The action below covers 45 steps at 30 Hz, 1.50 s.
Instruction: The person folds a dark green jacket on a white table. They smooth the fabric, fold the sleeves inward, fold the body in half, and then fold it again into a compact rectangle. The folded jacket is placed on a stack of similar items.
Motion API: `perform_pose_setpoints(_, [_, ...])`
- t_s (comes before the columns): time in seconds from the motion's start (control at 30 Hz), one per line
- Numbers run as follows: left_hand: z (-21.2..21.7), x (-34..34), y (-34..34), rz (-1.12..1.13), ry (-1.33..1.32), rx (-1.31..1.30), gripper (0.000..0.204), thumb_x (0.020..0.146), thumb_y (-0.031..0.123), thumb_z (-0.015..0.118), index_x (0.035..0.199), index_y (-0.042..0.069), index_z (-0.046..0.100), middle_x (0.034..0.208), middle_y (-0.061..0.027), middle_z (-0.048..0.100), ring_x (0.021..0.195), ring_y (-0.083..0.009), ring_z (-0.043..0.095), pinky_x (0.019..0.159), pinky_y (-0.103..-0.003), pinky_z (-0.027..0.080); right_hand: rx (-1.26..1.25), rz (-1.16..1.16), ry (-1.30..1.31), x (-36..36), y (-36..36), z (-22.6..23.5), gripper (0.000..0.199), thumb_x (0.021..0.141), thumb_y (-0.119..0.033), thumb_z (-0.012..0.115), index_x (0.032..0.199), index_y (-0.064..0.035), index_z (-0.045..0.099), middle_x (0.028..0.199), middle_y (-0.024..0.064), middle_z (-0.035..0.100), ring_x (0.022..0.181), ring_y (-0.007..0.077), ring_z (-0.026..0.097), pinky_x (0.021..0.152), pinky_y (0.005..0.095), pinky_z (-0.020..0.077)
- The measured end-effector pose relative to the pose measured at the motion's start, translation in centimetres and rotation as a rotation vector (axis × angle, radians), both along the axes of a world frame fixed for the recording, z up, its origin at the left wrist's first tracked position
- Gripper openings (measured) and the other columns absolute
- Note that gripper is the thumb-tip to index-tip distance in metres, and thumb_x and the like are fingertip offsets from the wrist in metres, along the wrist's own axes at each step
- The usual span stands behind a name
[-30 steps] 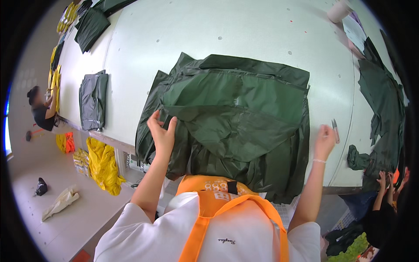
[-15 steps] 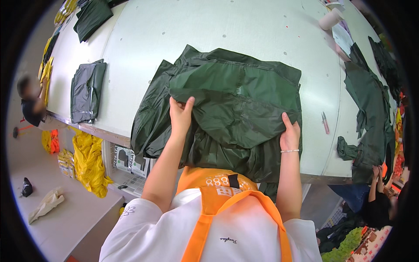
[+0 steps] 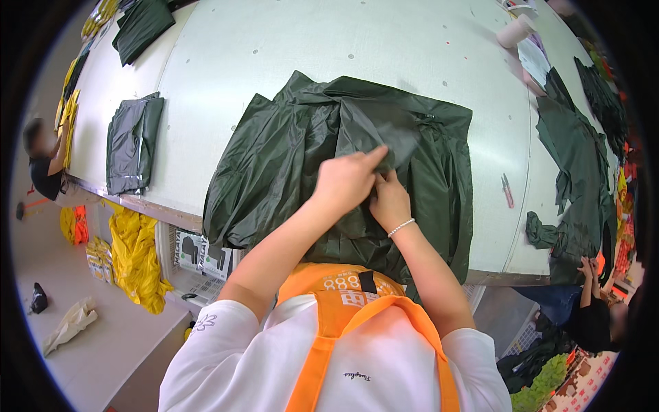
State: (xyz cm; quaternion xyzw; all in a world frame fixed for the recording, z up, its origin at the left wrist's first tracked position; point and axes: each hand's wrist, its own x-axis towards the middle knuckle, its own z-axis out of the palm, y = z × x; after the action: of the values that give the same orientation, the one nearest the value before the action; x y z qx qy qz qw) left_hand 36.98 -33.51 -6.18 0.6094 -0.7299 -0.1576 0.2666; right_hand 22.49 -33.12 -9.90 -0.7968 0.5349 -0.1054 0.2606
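A dark green, shiny rainwear-like garment [image 3: 274, 178] lies spread in loose folds before me at the table's front edge. My left hand [image 3: 349, 180] is closed at its middle, fingers curled on the fabric and the index finger pointing up along it. Just to the right and slightly nearer, my right hand [image 3: 391, 200] pinches the same fabric, with its fingertips almost touching the left hand. A lifted flap of the garment above the hands is smeared by motion. How much cloth each hand grips is partly hidden.
On the pale table [image 3: 274, 34], a folded dark garment [image 3: 134, 144] lies at left and a small cutting tool [image 3: 508, 191] at right. More green fabric [image 3: 580, 165] and a white roll [image 3: 515, 31] lie farther right. Yellow garments [image 3: 134, 261] hang below left. Co-workers stand at both sides.
My hands have come together from the garment's two sides to its middle. The broad flap they held up has dropped and been gathered, and the right hand has moved left.
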Motion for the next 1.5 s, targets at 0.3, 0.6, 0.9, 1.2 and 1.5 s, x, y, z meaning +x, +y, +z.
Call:
perform_pose_setpoints(0.3, [-5.5,1.3,-0.4,-0.117,0.116,0.545,0.044,0.091,0.04,0.046,0.125,0.014,0.055,0.092,-0.016,0.067,0.088,-0.0348,0.062,0.077,-0.043,0.049,0.015,0.518,-0.05,-6.6,3.0,2.9,0.083,0.061,-0.039,0.079,0.132,-0.0099,0.045,0.138,0.0113,0.041,0.13,0.0299,0.034,0.108,0.048,0.0246])
perform_pose_setpoints(0.6, [-7.2,3.3,-4.0,-0.101,0.603,1.027,0.055,0.093,0.051,0.042,0.128,0.011,0.052,0.119,-0.0202,0.058,0.114,-0.0326,0.053,0.093,-0.036,0.042,0.24,0.041,-0.124,-2.5,-3.3,-2.0,0.02,0.08,-0.024,0.061,0.083,-0.0051,0.063,0.077,0.0198,0.063,0.077,0.037,0.061,0.069,0.0455,0.0489])
perform_pose_setpoints(0.9, [-6.1,1.9,2.0,-0.622,-0.427,-0.214,0.034,0.074,0.024,0.064,0.102,0.005,0.059,0.103,-0.0091,0.055,0.098,-0.0238,0.054,0.082,-0.035,0.045,0.371,0.006,0.05,-2.0,-6.2,-4.6,0.018,0.072,-0.02,0.063,0.067,-0.0023,0.065,0.072,0.0198,0.064,0.067,0.0382,0.06,0.06,0.0425,0.047])
perform_pose_setpoints(1.2, [-8.9,4.2,-2.9,-0.239,0.679,0.7,0.023,0.077,0.012,0.065,0.096,0.002,0.057,0.078,-0.0138,0.066,0.071,-0.0302,0.064,0.062,-0.033,0.049,-0.275,0.228,-0.121,-1.7,-1.5,-2.2,0.027,0.079,-0.012,0.065,0.105,-0.0075,0.059,0.093,0.0073,0.059,0.085,0.0274,0.057,0.076,0.0356,0.044])
perform_pose_setpoints(1.5, [-8.0,2.4,-1.2,-0.404,-0.18,-0.052,0.04,0.067,0.022,0.071,0.101,0.006,0.057,0.101,-0.0075,0.055,0.097,-0.025,0.055,0.082,-0.034,0.046,0.39,-0.068,-0.267,-1.4,-8.1,-4.7,0.011,0.08,-0.01,0.063,0.089,-0.0032,0.064,0.084,0.0126,0.066,0.078,0.0302,0.063,0.07,0.0345,0.0495])
